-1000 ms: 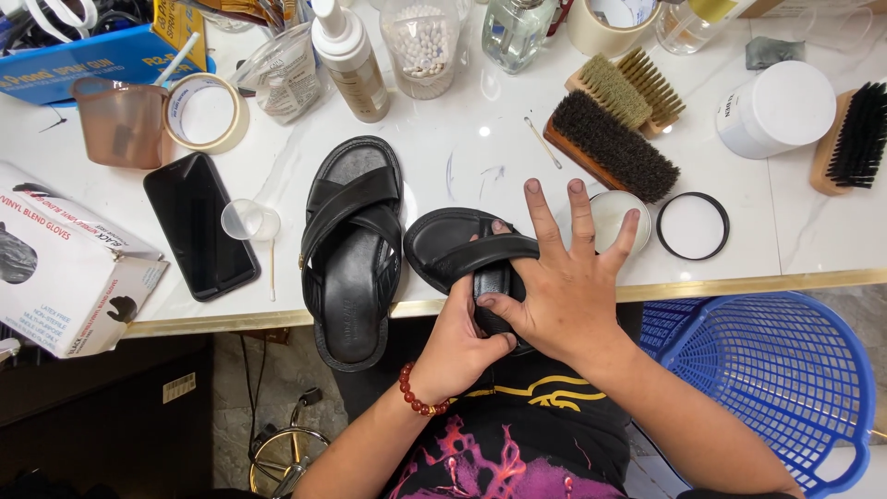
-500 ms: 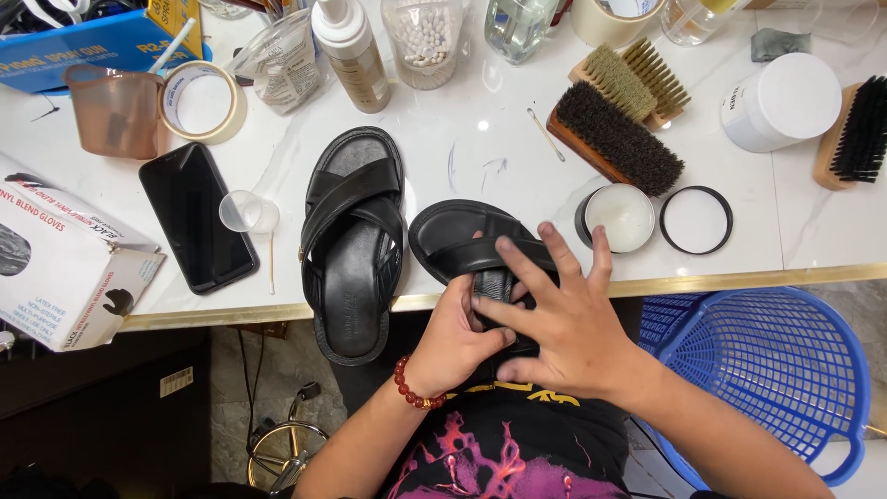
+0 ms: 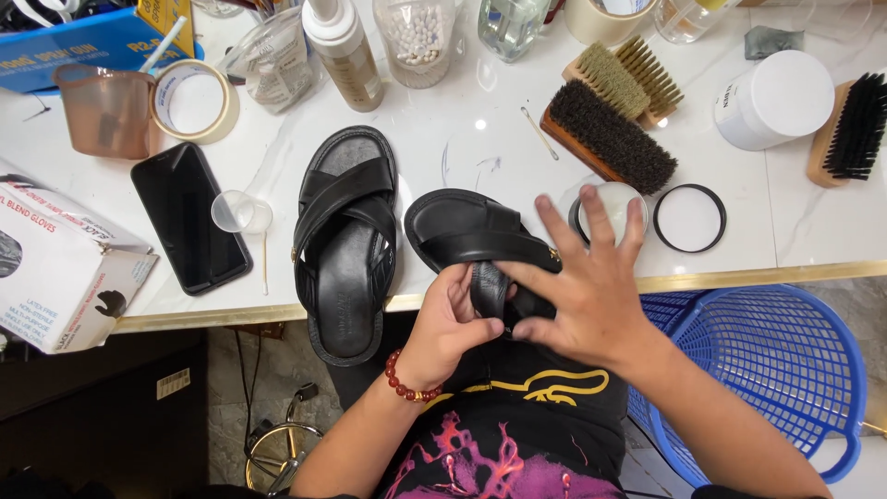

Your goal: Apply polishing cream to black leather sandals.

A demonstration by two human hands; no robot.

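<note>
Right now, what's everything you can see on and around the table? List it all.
sandal on table: 1, black, centre, overhanging the front edge
held sandal: 1, black, at the table edge
phone: 1, black, left
glove box: 1, white, far left
tape rolls: 2, tan, back left and back centre
small cup: 1, clear, beside the phone
brushes: 3, wooden, back right
white tub: 1, right
round lid: 1, black-rimmed, right
pump bottle: 1, tan, back
basket: 1, blue, on the floor, right
left hand: grips the held sandal's strap
right hand: fingers spread over the held sandal
</note>
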